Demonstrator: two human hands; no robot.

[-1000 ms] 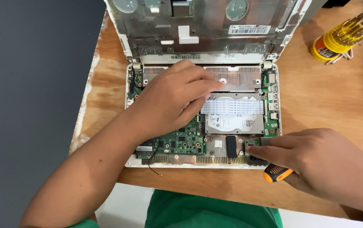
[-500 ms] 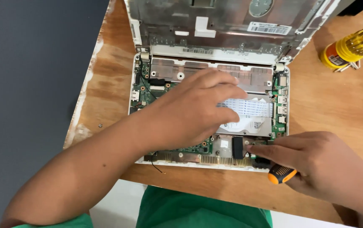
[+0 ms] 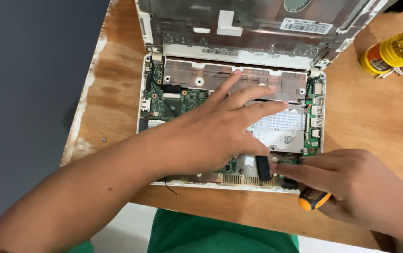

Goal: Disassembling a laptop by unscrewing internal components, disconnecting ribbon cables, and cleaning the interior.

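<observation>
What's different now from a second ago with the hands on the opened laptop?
The left hand has spread: its fingers, curled a second ago, now lie flat over the laptop's board and drive. The right hand keeps its grip on the orange-handled screwdriver at the near right corner. The screwdriver set has stayed put on the wooden table.

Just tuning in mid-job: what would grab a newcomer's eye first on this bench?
The opened laptop at centre, its green circuit board bared. The left hand lies flat, fingers spread, across its insides, while the right hand grips an orange-and-black screwdriver at the front right corner. A yellow holder of screwdrivers lies far right on the wooden table.
</observation>
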